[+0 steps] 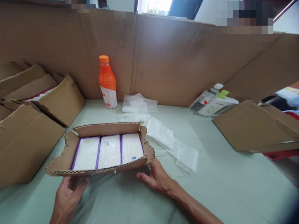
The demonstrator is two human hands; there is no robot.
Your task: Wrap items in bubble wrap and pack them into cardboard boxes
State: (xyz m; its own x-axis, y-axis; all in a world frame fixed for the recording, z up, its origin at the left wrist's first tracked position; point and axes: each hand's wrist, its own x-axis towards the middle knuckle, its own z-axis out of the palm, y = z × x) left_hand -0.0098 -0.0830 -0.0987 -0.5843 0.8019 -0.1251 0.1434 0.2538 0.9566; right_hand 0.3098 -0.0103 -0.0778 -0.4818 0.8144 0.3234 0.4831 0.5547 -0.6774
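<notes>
Two hands steady an open cardboard tray (pixel 70 146) of three wrapped white packs (pixel 109 151) at table centre.

Left hand (pixel 67 194), at seven o'clock, and right hand (pixel 155 177), at five o'clock, rest loosely open under the near rim; likely light, floppy-walled, best supported beneath.

An open cardboard box (pixel 70 146) holds three white packets (pixel 109 151). The left hand (pixel 67 194) and right hand (pixel 157 177) touch its near edge. Behind the box stands an orange bottle (pixel 107 81).
</notes>
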